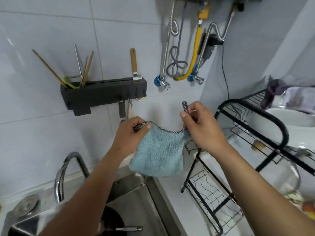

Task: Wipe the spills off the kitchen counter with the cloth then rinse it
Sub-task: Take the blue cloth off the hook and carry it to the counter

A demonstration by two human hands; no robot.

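Observation:
A light blue cloth [159,153] with a black-and-white checked edge hangs in the air above the right end of the steel sink [136,198]. My left hand [129,132] pinches its upper left corner. My right hand [201,126] grips the upper right corner, and the cloth's checked hanging loop [185,106] sticks up between thumb and fingers. The cloth sags between both hands in front of the tiled wall. A white counter [172,189] runs to the right of the sink.
A curved chrome faucet [68,171] stands left of the sink, and a dark pan [112,220] lies in the basin. A dark wall rack [104,94] holds chopsticks and a knife. A black wire dish rack [247,150] with a white bowl stands at right.

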